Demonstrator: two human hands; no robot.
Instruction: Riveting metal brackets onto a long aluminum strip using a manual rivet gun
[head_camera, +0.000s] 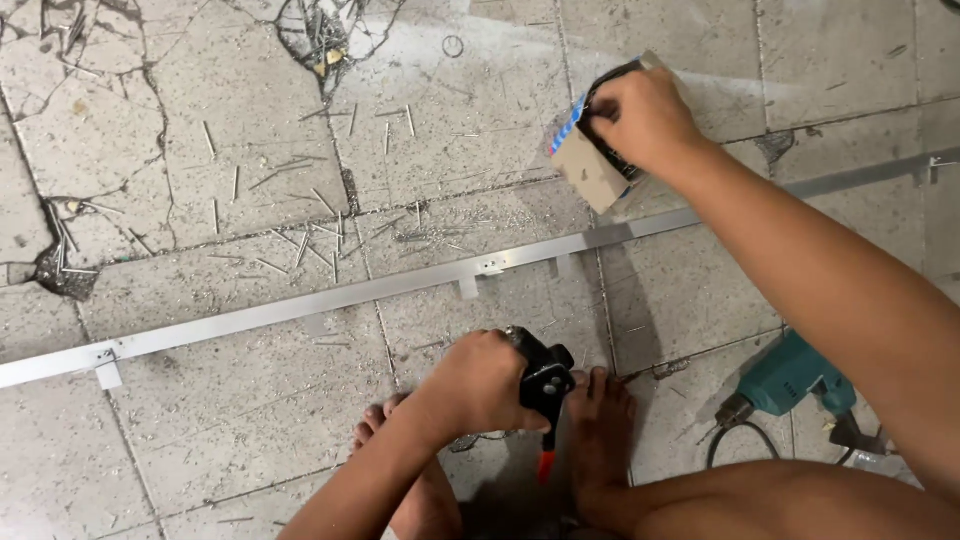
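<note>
1. The left hand (480, 385), at lower centre, grips a black riveter (545, 385) upright, its red handle end pointing toward the frame's bottom.
2. The right hand (640, 120), at upper right, pinches a tilted small cardboard box (585, 165).
3. A metal strip (330, 300) runs across the floor between them.

Dull metal strip (300, 310), matt cardboard box (585, 165), rough cracked stone floor (200, 420).

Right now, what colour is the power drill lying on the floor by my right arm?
Teal green, with a dark cord; the drill shows in the head view.
</note>
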